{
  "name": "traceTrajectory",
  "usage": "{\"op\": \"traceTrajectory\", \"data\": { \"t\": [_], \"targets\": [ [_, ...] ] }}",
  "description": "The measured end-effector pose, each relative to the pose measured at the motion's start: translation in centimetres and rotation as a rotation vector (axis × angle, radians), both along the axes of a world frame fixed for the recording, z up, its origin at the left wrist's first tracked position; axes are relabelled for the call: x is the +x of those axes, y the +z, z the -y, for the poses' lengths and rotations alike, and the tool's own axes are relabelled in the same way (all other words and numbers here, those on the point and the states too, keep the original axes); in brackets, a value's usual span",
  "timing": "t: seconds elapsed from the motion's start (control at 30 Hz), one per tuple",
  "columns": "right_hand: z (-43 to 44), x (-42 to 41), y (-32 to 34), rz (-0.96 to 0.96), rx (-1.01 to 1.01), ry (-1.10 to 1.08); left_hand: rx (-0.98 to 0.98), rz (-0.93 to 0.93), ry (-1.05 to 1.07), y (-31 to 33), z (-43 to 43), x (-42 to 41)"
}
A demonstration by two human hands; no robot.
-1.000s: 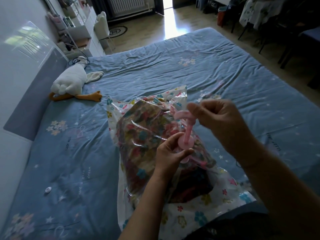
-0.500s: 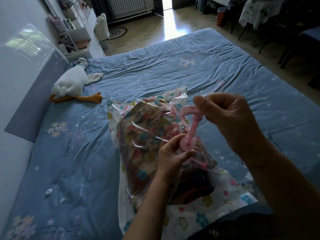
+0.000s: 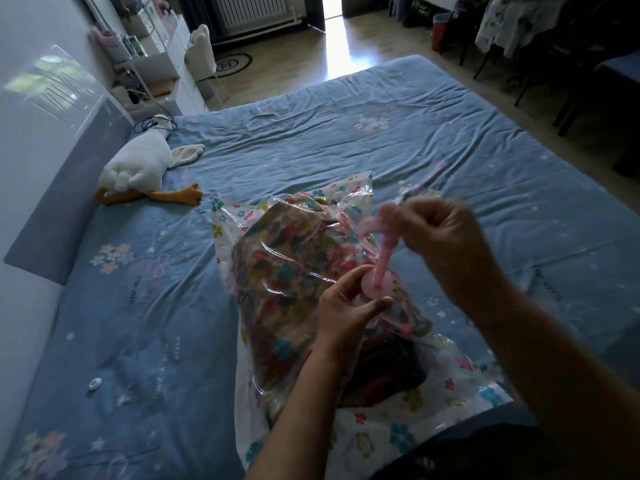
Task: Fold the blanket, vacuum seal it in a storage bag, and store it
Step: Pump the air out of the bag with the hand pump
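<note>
Lying folded inside the clear, flower-printed bag, the blanket sits on the bed, directly beneath both hands. The bag film is creased and drawn close over the blanket. Its printed edges spread flat on the sheet, nearer the person than the left fingers and beyond the right ones.

A pink pump stands tilted on the bag. Its foot meets a pink disc on the film.

- Left hand: thumb and fingers curl round the disc and pinch it at the pump's foot.
- Right hand: fingers are clenched round the top of the pump, above the left fingers. This hand is motion-blurred, so the exact finger placement cannot be told.

Well to the left of the left fingers, a small white piece lies alone on the sheet. Far beyond and to the left of them, a plush goose lies against the grey headboard. Past the far edge of the bed, well beyond the right fingers, there is wood floor and a radiator on the far wall.
</note>
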State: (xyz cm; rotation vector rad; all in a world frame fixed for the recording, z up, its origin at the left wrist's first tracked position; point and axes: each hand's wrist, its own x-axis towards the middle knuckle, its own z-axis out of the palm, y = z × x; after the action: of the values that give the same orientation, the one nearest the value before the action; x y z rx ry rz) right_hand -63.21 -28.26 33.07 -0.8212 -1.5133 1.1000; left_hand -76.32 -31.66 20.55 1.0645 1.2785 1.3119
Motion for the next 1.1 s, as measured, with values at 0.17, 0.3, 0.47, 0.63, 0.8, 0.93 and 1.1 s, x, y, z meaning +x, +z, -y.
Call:
{"op": "traceTrajectory", "data": {
  "t": [0.17, 0.3, 0.47, 0.63, 0.8, 0.93, 1.1],
  "targets": [
    [0.5, 0.3, -6.9, 0.314, -0.212, -0.065, 0.014, 0.018, -0.011, -0.2, 0.2, 0.0],
    [0.4, 0.4, 0.0, 0.027, -0.059, -0.008, 0.008, -0.033, -0.007, -0.3, -0.1, -0.3],
    [-0.1, 0.4, -2.3, 0.162, -0.013, -0.016, -0.007, -0.031, 0.003, -0.9, -0.3, -0.4],
    [-0.6, 0.8, -6.4, 0.508, -0.17, -0.021, -0.005, -0.012, 0.01, -0.9, 0.0, -0.4],
    [-0.3, 0.7, 0.7, 0.0, -0.011, 0.068, -0.01, -0.033, 0.004, -1.3, -0.4, -0.8],
    [-0.2, 0.4, -5.0, 0.281, -0.105, 0.012, 0.003, 0.007, 0.012, -1.2, -0.2, -0.3],
    [-0.3, 0.7, -4.0, 0.362, -0.043, -0.052, 0.004, -0.022, -0.003, -1.0, -0.3, -0.6]
  ]
}}
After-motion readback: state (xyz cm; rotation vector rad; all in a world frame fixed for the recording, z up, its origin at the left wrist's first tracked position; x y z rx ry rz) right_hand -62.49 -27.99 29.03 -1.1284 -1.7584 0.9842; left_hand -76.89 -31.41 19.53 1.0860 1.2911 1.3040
